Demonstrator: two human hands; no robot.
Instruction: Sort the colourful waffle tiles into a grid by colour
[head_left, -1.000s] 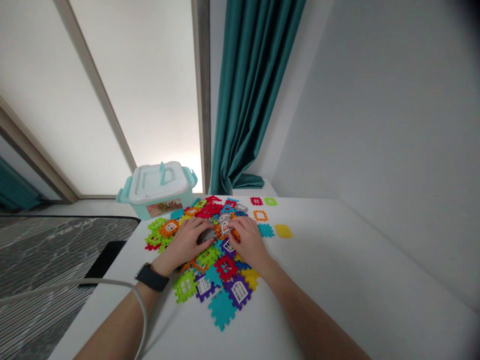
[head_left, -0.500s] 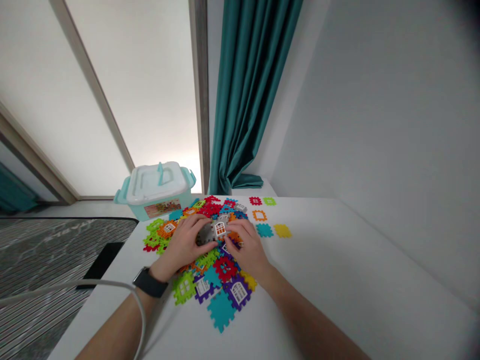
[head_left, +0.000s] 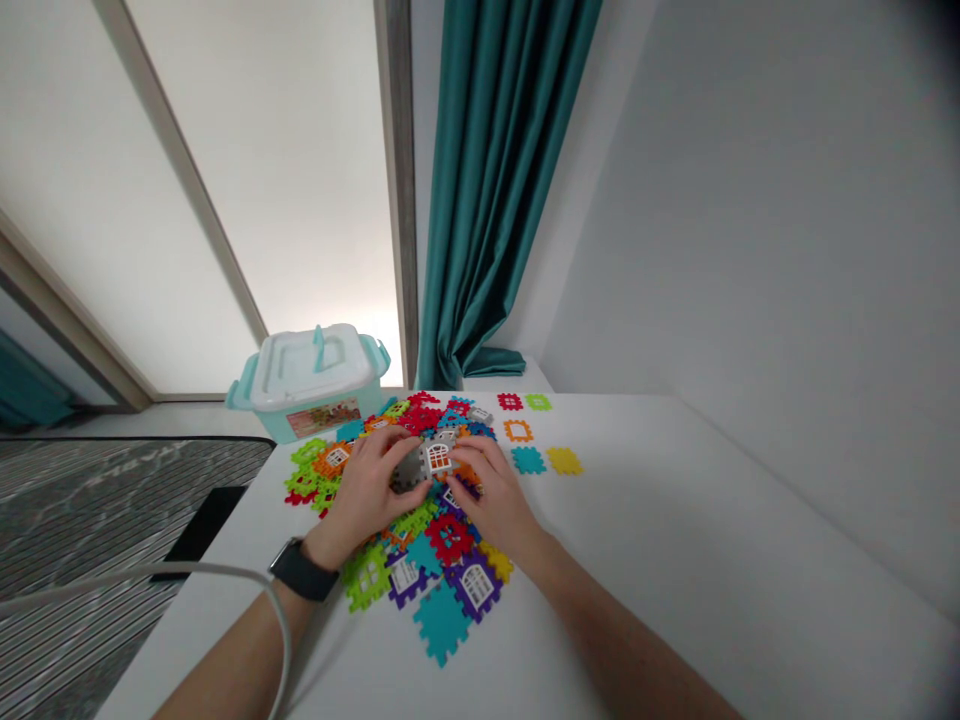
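L hand & R hand are curled inward, fingers pinching from both sides a small joined cluster of grey plastic notched tiles w/ a white window frame. Cluster sits right between the hands, L fingers on its grey side, R fingers at its right edge; can't tell if it's touching the tiles below. Under & around both hands: a heap of multicoloured plastic notched tiles, on a white table. Just past R hand, a loose teal notched tile & a yellow notched tile. Beyond the heap, a pale-teal plastic storage box w/ white lid. Black smartwatch on L wrist, white cable across L forearm.
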